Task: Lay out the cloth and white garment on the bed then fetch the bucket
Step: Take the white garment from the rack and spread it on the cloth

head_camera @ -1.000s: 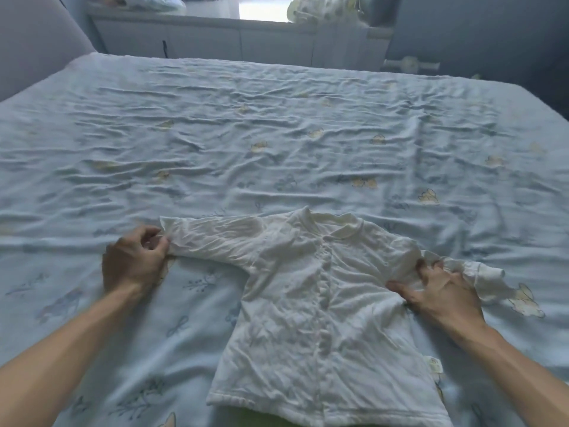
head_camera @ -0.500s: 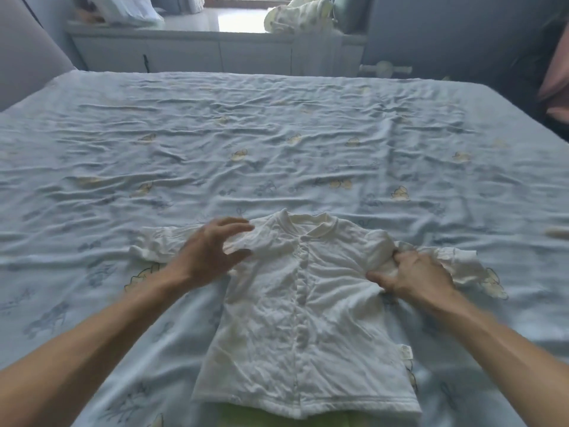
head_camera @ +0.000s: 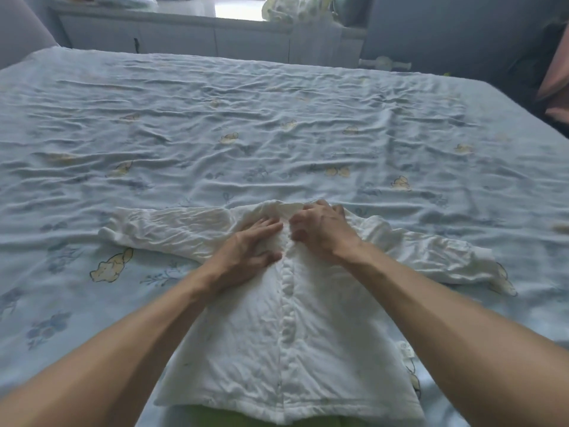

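Observation:
A small white garment (head_camera: 289, 343) with a buttoned front lies face up on the bed (head_camera: 215, 124), sleeves spread left and right. My left hand (head_camera: 249, 251) rests flat on its chest, fingers apart. At the collar, my right hand (head_camera: 323, 232) has its fingers curled into the fabric. A strip of green cloth (head_camera: 215, 419) shows under the garment's hem at the bottom edge. No bucket is in view.
The bed wears a wrinkled pale blue sheet with small yellow prints. A grey headboard (head_camera: 21, 26) stands at the far left. Behind the bed runs a low white cabinet (head_camera: 184, 38) with bundled items on top. Something pink (head_camera: 557, 84) sits at the right edge.
Both hands have left the sleeves and come together at the garment's collar and chest. The left sleeve now lies stretched out flat.

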A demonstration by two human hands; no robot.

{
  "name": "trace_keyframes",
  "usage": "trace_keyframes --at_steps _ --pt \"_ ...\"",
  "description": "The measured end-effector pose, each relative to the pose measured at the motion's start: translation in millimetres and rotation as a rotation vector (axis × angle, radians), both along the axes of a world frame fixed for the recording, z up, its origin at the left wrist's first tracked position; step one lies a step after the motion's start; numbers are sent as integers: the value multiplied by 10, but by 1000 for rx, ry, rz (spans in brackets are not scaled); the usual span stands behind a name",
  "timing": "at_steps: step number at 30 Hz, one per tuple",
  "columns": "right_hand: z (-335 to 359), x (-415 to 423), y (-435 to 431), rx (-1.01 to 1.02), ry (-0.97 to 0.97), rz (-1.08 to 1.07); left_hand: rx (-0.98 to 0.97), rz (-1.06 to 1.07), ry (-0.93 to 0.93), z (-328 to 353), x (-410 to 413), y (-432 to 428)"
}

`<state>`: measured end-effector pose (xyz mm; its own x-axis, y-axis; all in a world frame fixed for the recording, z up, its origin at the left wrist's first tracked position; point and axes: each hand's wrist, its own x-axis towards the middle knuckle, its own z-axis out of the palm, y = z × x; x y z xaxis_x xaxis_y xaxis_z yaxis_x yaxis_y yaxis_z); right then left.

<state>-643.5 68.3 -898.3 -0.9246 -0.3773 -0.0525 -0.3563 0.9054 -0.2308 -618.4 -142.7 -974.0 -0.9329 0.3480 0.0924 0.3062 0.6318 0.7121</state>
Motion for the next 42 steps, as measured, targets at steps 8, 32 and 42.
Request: trace_keyframes --at_steps 8,32,42 --pt "-88 9 25 -215 144 -12 12 -6 15 -36 3 -9" --pt "73 323 18 -38 -79 275 -66 -121 -32 227 561 -28" --pt "66 459 146 -42 181 271 -55 -39 -54 90 539 -58"
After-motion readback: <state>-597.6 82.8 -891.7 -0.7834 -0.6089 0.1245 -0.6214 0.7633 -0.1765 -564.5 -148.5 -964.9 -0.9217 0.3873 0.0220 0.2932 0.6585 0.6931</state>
